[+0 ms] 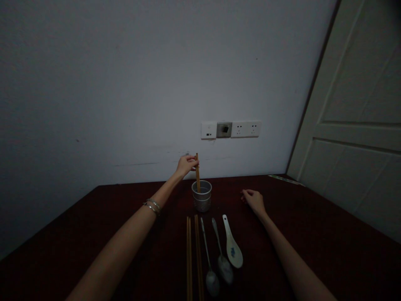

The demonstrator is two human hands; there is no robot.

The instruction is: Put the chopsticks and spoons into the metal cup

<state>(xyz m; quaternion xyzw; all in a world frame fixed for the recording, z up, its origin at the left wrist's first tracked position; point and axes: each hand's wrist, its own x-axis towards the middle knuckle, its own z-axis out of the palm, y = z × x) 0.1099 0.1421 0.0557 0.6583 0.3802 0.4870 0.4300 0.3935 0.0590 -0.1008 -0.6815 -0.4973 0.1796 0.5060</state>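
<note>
My left hand (187, 164) pinches the upper part of a pair of wooden chopsticks (198, 177). Their lower ends are inside a grey metal cup (202, 202), which stands upright on the dark red table. To the right of the cup, my right hand (253, 200) rests at the table with its fingers curled; whether anything is in them is hidden. In front of the cup lie more chopsticks (189, 259) in two pairs, a long-handled metal spoon (206, 255), a second metal spoon (221, 255) and a white ceramic spoon (232, 246) with a blue pattern.
Behind the dark red table (125, 209) rises a pale wall (140, 83) with a row of sockets and switches (231, 130). A panelled door (354, 125) stands at the right. A thin patterned strip (286, 180) lies along the table's far right edge.
</note>
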